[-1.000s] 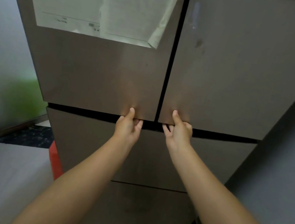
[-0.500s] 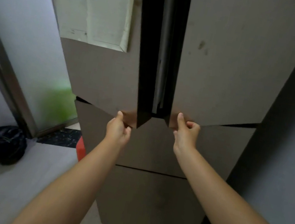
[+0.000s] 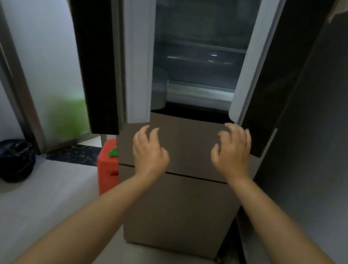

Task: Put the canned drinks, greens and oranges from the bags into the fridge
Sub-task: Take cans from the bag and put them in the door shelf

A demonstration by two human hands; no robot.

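A brown fridge (image 3: 177, 211) stands straight ahead with both upper doors swung wide. Its dim inside (image 3: 201, 50) shows glass shelves and a drawer; I can make out no food on them. The left door (image 3: 103, 49) and the right door (image 3: 270, 79) hang out to either side. My left hand (image 3: 148, 150) floats in front of the drawer panel, fingers spread, holding nothing. My right hand (image 3: 232, 149) is just below the right door's bottom corner, fingers apart and empty. No cans, greens or oranges are in sight.
A black bag (image 3: 10, 158) lies on the floor at the left wall. A red box (image 3: 107, 166) with a green patch stands beside the fridge's left side. A grey wall (image 3: 335, 137) runs close along the right. Pale floor tiles (image 3: 15, 208) stretch before me.
Both upper doors went from shut to fully swung out. My hands, which gripped the doors' bottom edges, have let go and now hover free with spread fingers.
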